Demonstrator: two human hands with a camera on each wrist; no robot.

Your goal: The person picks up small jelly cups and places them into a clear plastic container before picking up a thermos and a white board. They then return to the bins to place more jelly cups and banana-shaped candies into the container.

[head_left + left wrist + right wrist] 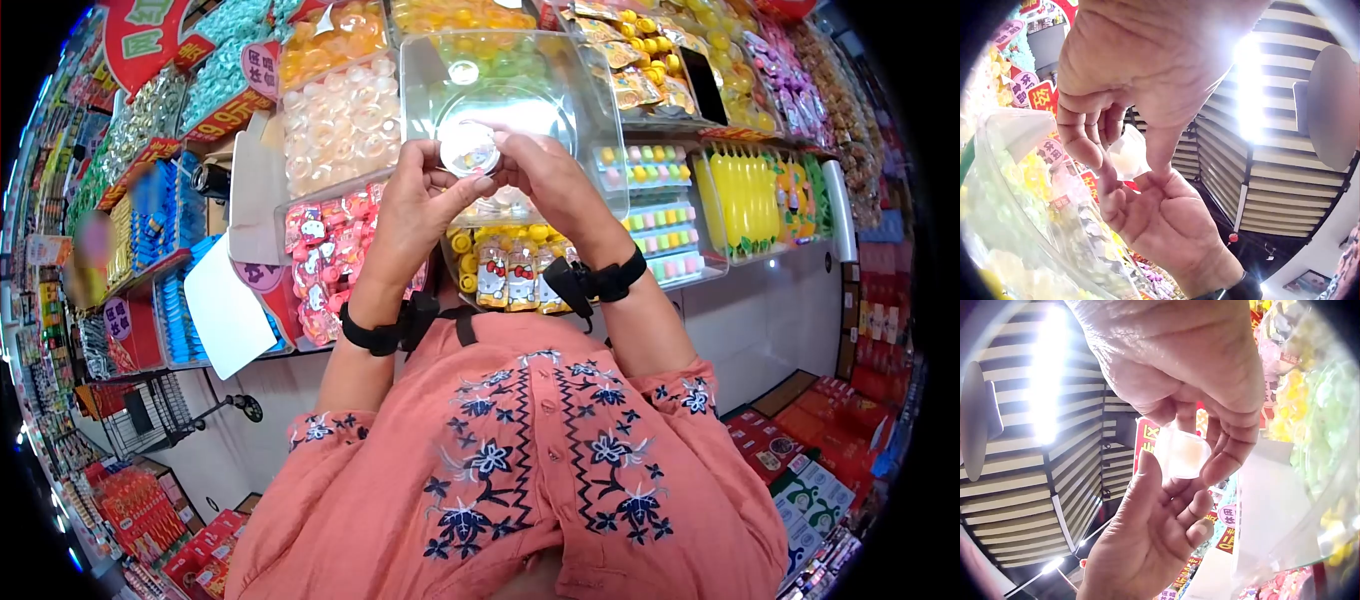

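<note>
Both hands hold a small jelly cup (pixel 470 148) with a round printed top over the sweets display. My left hand (pixel 425 195) pinches its left side between thumb and fingers. The right hand (pixel 548 172) has its fingers and thumb at the opposite edge. In the left wrist view the cup (pixel 1127 156) looks whitish and translucent, framed by the fingers of both hands. The right wrist view shows the cup (pixel 1184 454) from its side, with a pale filling. A clear plastic bin cover (pixel 595 110) stands just behind the hands.
Pale jelly cups (pixel 335 125) fill a bin on the left, above pink packets (pixel 318 265). Yellow packets (pixel 520 270) lie below the hands. Colourful sweets in trays (pixel 645 215) and yellow packs (pixel 740 200) are on the right. A white sheet (pixel 225 310) hangs at the left.
</note>
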